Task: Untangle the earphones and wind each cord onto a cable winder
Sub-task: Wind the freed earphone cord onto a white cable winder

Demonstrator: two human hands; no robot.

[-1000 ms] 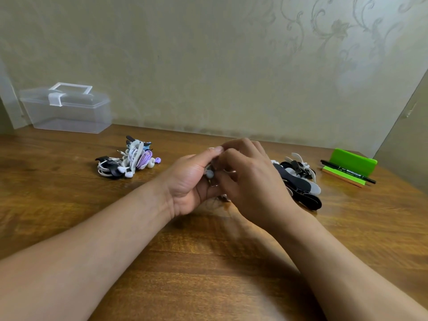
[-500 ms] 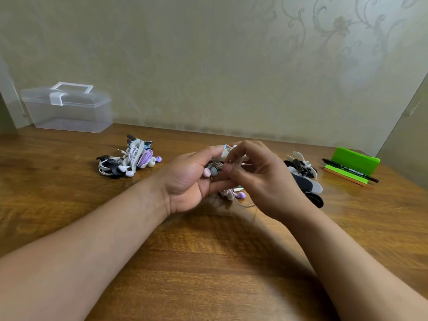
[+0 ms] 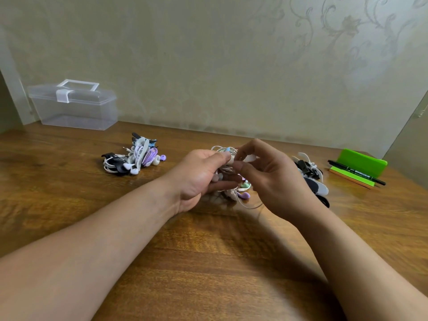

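A tangle of earphones [image 3: 234,184] with white cords and purple, green and blue buds sits between my hands just above the table's middle. My left hand [image 3: 199,179] grips the tangle from the left, thumb on top. My right hand [image 3: 271,179] pinches a white piece at the top of the tangle between thumb and forefinger. A loop of white cord hangs below onto the wood. Black and white cable winders [image 3: 311,177] lie in a pile just right of my right hand, partly hidden by it.
A heap of wound earphones [image 3: 134,157] in white, black and purple lies at the left. A clear plastic box [image 3: 74,107] with a lid stands at the back left. A green holder [image 3: 361,164] and a black pen [image 3: 356,172] sit at the far right, by the wall.
My right hand has drawn back to the right and opened up, uncovering the tangle and its coloured buds. The left hand holds its place.
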